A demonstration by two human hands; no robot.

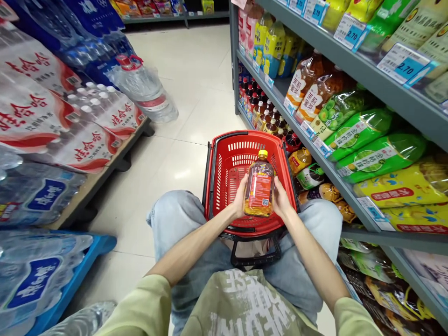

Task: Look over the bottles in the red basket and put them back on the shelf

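Observation:
A bottle of amber drink (259, 186) with a yellow cap and a red label is held upright between both hands, over the red shopping basket (224, 186). My left hand (241, 196) presses on the bottle's left side, and my right hand (280, 198) is against its right side. Parts of the fingers are hidden behind the bottle. Between my knees, the basket shows a bare slotted floor where the bottle does not cover it. Its black handle (255, 261) hangs folded down on the near side.
Shelves of drinks (350, 51) with price tags rise close on the right. Shrink-wrapped water packs (91, 144) stand on a pallet at the left. A large water jug (150, 95) stands beyond it on the tiled floor (192, 98).

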